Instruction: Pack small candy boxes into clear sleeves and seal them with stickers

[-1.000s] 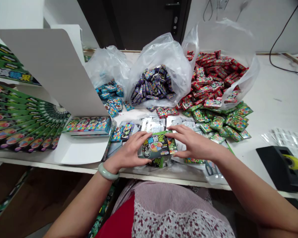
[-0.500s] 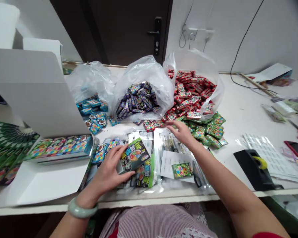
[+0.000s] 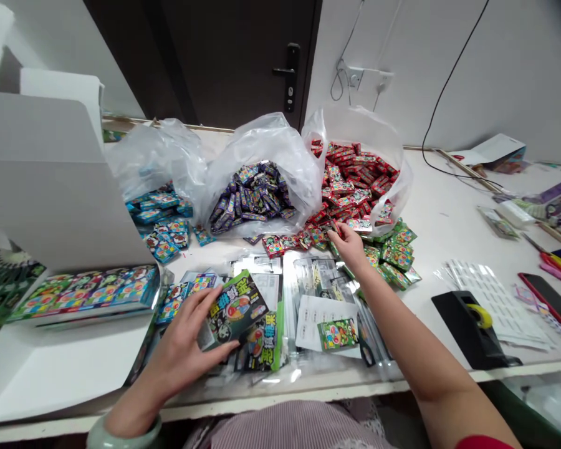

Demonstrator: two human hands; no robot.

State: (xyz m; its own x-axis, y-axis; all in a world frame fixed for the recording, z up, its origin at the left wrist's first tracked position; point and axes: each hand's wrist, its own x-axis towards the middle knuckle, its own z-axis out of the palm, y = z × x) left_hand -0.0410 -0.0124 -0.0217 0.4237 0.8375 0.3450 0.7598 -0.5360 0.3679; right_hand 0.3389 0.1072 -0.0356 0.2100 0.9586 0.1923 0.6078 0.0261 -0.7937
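A green candy box [image 3: 234, 310] is gripped by the left hand [image 3: 182, 352], held tilted just above a spread of clear plastic sleeves [image 3: 318, 318] on a white table [image 3: 449, 231]. The right hand [image 3: 350, 246] is closed in, its fingertips [image 3: 337, 229] touching loose red packets [image 3: 290, 242]; whether a packet is held cannot be told. Three open clear plastic bags stand beyond the hands. The left bag [image 3: 144, 156] has blue packets [image 3: 161, 212] spilled in front of it, the middle bag [image 3: 262, 143] is filled with purple packets [image 3: 247, 193], and the right bag [image 3: 359, 128] is filled with red packets. Multicoloured packets [image 3: 86, 293] are lined up in a white cardboard box [image 3: 51, 187]. Compared with the earlier frame, the right hand's spread fingers have been drawn together and lowered onto the red packets.
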